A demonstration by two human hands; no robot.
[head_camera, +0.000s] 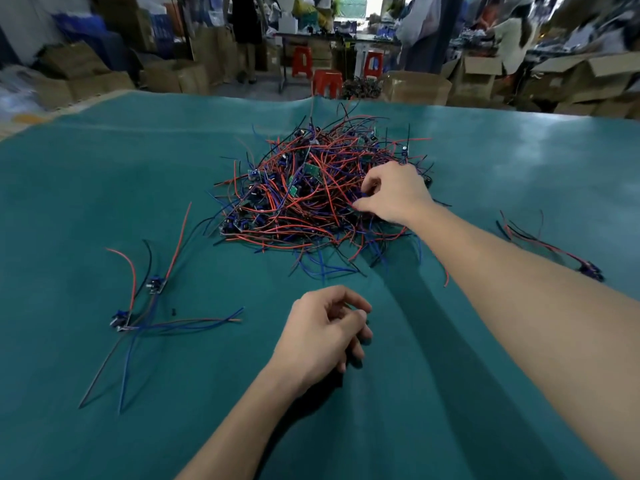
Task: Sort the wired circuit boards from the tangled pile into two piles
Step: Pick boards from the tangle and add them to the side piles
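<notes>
A tangled pile (311,195) of small circuit boards with red, blue and black wires lies in the middle of the green cloth (104,188). My right hand (391,192) reaches into the pile's right side, its fingers curled and pinching wires there. My left hand (325,332) rests on the cloth in front of the pile, fingers loosely curled, holding nothing. A small left pile (138,306) has a few wired boards with long wires. On the right lies another small pile (568,251), partly hidden by my right forearm.
Beyond the table's far edge stand cardboard boxes (415,86), red plastic stools (325,83) and other work tables. People stand and sit in the background. The cloth has folds running toward me near my left hand.
</notes>
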